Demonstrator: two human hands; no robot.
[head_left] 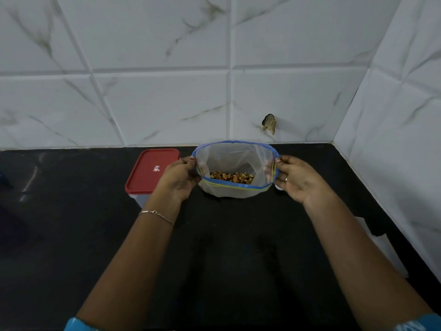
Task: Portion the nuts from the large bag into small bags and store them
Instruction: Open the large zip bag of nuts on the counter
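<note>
A clear zip bag [229, 158] with a blue and yellow seal strip stands open near the back of the black counter [229, 247]. Brown nuts [231, 177] lie at its bottom. My left hand [177, 181] pinches the bag's left rim. At the bag's right rim, my right hand [298, 180] pinches the seal strip between thumb and fingers. Together the two hands spread the mouth wide.
A container with a red lid [151, 170] stands just left of my left hand. White marble-look tiles form the back wall and the right wall, with a chipped spot [269, 123] behind the bag. The counter ends at the right wall corner.
</note>
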